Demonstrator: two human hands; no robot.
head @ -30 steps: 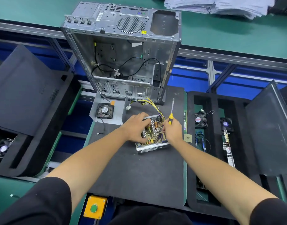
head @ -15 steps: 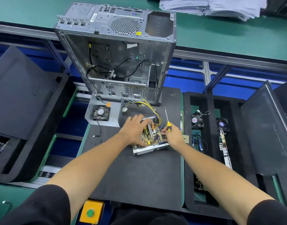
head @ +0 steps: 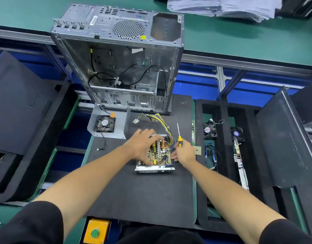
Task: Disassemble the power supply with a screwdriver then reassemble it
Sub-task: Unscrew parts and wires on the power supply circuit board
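On a dark work mat, an opened power supply lies with its circuit board exposed (cover off, yellow and black wires trailing toward the far side). The left hand rests on the board's left part, fingers spread and curled over the components. The right hand, just right of the unit, grasps a screwdriver by its yellow-and-black handle, with its shaft pointing away from the person. Behind stands an empty metal computer case. A metal cover with a fan lies at the mat's far left.
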